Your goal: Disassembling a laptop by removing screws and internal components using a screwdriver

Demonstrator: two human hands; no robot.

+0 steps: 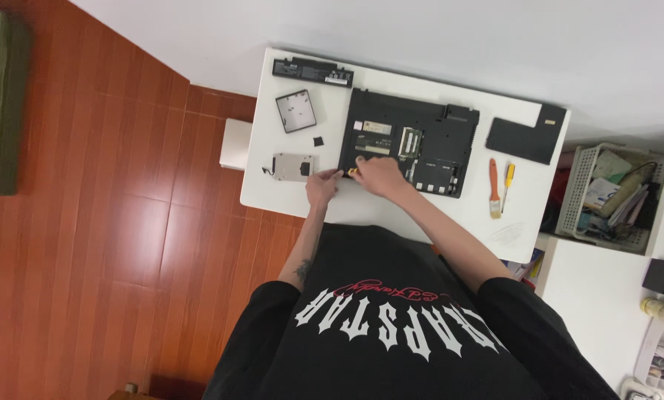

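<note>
A black laptop (421,144) lies bottom up on the white table (391,211), its covers off and its boards showing. My right hand (380,176) grips a small yellow-handled screwdriver (353,171) at the laptop's near left corner. My left hand (321,185) is at that same corner, fingertips against the laptop's edge. It lies just right of a silver hard drive (293,167). Whether the left hand's fingers hold anything is too small to tell.
A long black battery (313,72), a grey square drive tray (296,111) and a small black piece (318,141) lie at the table's left. A black cover panel (526,135), an orange-handled brush (494,189) and a yellow screwdriver (508,185) lie right. A cluttered basket (578,185) stands beyond.
</note>
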